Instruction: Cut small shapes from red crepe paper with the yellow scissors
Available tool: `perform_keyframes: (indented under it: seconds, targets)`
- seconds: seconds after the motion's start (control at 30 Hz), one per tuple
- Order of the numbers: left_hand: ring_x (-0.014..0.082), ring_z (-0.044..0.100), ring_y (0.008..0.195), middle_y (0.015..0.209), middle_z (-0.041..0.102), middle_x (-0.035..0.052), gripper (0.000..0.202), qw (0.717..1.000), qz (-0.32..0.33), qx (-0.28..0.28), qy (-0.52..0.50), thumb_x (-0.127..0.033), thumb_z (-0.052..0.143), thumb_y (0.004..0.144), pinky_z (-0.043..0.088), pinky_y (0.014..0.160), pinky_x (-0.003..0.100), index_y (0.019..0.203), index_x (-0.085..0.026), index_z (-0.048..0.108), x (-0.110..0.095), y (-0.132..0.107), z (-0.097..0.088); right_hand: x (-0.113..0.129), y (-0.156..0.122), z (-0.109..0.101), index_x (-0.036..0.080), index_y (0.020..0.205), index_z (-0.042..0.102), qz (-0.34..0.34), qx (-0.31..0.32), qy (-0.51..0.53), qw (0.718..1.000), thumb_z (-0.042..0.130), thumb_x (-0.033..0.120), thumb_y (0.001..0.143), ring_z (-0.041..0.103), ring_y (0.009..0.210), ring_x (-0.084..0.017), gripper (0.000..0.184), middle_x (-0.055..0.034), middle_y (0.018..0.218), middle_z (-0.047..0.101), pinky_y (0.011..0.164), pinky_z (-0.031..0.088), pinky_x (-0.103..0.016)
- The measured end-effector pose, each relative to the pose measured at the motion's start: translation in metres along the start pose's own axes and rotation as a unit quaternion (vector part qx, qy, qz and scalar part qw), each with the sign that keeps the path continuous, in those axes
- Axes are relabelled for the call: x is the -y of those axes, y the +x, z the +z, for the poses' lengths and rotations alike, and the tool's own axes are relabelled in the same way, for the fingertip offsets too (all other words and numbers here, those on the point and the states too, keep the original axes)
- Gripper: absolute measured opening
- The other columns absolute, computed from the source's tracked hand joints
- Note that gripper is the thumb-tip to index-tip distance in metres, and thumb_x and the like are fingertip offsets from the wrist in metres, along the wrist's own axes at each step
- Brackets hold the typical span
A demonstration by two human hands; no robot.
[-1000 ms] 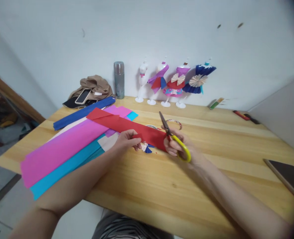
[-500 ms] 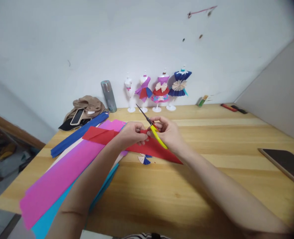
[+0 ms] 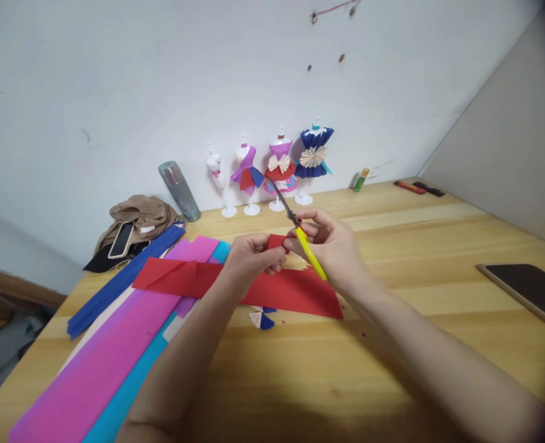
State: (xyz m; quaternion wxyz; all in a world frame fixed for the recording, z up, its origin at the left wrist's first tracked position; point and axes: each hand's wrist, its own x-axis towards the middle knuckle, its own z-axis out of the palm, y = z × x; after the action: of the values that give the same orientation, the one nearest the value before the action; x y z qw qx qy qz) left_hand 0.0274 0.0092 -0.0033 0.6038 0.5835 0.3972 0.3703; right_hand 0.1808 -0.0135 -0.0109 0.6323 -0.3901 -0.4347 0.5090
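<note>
My left hand (image 3: pixel 249 261) pinches a small piece of red crepe paper (image 3: pixel 277 241) between thumb and fingers. My right hand (image 3: pixel 337 249) carries yellow-handled scissors (image 3: pixel 310 253), their dark blades pointing up and away to the left. The right thumb and fingertips also meet the right edge of the small red piece. Below both hands a long red paper strip (image 3: pixel 295 292) lies on the wooden table, its left part over other coloured strips. A little pleated white and blue fan (image 3: pixel 262 318) rests just in front of the strip.
Pink (image 3: pixel 115 344), turquoise (image 3: pixel 136 375) and blue strips (image 3: pixel 125 280) spread leftward. Several small dress forms (image 3: pixel 280 166) in paper outfits stand along the wall. A tumbler (image 3: pixel 179 191), a brown cloth (image 3: pixel 146 212) and a phone (image 3: pixel 121 240) sit back left; a dark tablet-like slab (image 3: pixel 526 289) lies right.
The camera view has shifted, moving the background leftward. More of the small red piece shows between my hands. The scissors, still in my right hand, have shifted slightly right and point more steeply upward.
</note>
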Motion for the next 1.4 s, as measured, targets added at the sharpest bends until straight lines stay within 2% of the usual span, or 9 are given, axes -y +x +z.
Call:
perform_keyframes:
  seconds: [0.13,0.3,0.43,0.53,0.63,0.77,1.07,1.2,1.4]
  targets:
    - [0.0081,0.051,0.048,0.052,0.06,-0.0005,0.02,1.0,0.007,-0.026,-0.009,-0.032,0.073,0.062,0.041,0.051,0.022,0.065,-0.014,0.067,0.002,-0.003,0.004,0.0,-0.003,0.003,0.023,0.091,0.057,0.01,0.007,0.011,1.0,0.09,0.02,0.056,0.056,0.055,-0.011,0.049,0.0061,0.063,0.063,0.053,0.045,-0.023]
    - [0.0074,0.05,0.049,0.051,0.059,-0.0006,0.021,0.996,0.028,-0.058,-0.056,-0.032,0.075,0.062,0.04,0.05,0.021,0.06,-0.014,0.065,0.0,-0.007,0.001,0.0,-0.007,-0.001,0.025,0.095,0.049,-0.022,0.057,0.021,0.998,0.085,0.037,0.07,0.04,0.042,-0.006,0.046,0.0107,0.056,0.053,0.043,0.026,-0.021]
    - [0.0076,0.052,0.051,0.055,0.06,-0.0006,0.021,0.99,0.031,-0.091,-0.106,-0.032,0.077,0.06,0.042,0.051,0.02,0.066,-0.014,0.068,-0.004,-0.009,-0.004,-0.004,-0.01,-0.008,0.024,0.095,0.05,-0.074,0.138,-0.008,0.988,0.071,0.058,0.083,0.045,0.052,-0.01,0.041,0.006,0.068,0.051,0.051,0.036,-0.026]
    - [0.0086,0.056,0.056,0.065,0.066,0.002,0.023,0.985,0.044,-0.106,-0.132,-0.032,0.078,0.06,0.044,0.051,0.02,0.071,-0.014,0.069,-0.009,-0.011,-0.008,-0.01,-0.011,-0.01,0.025,0.096,0.05,-0.06,0.205,-0.08,0.974,0.061,0.067,0.087,0.048,0.06,-0.015,0.044,0.0015,0.077,0.053,0.059,0.04,-0.03]
    - [0.0092,0.058,0.059,0.075,0.07,0.0049,0.024,0.981,0.057,-0.121,-0.143,-0.032,0.077,0.06,0.044,0.051,0.02,0.073,-0.013,0.069,-0.013,-0.012,-0.012,-0.017,-0.011,-0.01,0.025,0.101,0.051,-0.053,0.234,-0.15,0.959,0.054,0.069,0.089,0.048,0.065,-0.017,0.046,-0.0007,0.082,0.054,0.062,0.04,-0.032]
    - [0.0099,0.058,0.058,0.068,0.067,0.0032,0.022,0.982,0.067,-0.118,-0.129,-0.031,0.075,0.061,0.044,0.051,0.021,0.071,-0.013,0.07,-0.012,-0.012,-0.017,-0.024,-0.011,-0.009,0.024,0.107,0.052,-0.065,0.259,-0.213,0.94,0.053,0.063,0.091,0.047,0.069,-0.018,0.042,-0.0017,0.085,0.054,0.064,0.038,-0.034]
    - [0.0083,0.054,0.054,0.057,0.061,0.0002,0.016,0.99,0.049,-0.114,-0.06,-0.029,0.071,0.062,0.044,0.054,0.021,0.066,-0.014,0.067,-0.01,-0.01,-0.02,-0.009,-0.012,-0.005,0.021,0.098,0.053,-0.054,0.266,-0.336,0.902,0.054,0.027,0.089,0.047,0.071,-0.018,0.011,0.0015,0.078,0.049,0.067,0.037,-0.033]
    - [0.0079,0.051,0.051,0.054,0.059,-0.0004,0.014,0.992,0.038,-0.115,-0.029,-0.028,0.069,0.062,0.042,0.053,0.021,0.063,-0.014,0.066,-0.013,-0.01,-0.022,-0.009,-0.012,-0.004,0.02,0.092,0.056,-0.055,0.259,-0.341,0.902,0.058,0.023,0.084,0.044,0.065,-0.015,0.008,0.0028,0.074,0.047,0.06,0.036,-0.029]
    - [0.0081,0.051,0.051,0.055,0.06,0.0,0.012,0.994,0.035,-0.102,-0.017,-0.026,0.068,0.063,0.042,0.053,0.021,0.064,-0.014,0.067,-0.012,-0.009,-0.026,-0.013,-0.01,-0.006,0.023,0.095,0.063,-0.053,0.261,-0.29,0.919,0.065,0.027,0.083,0.054,0.069,-0.019,0.013,-0.0004,0.077,0.057,0.064,0.044,-0.032]
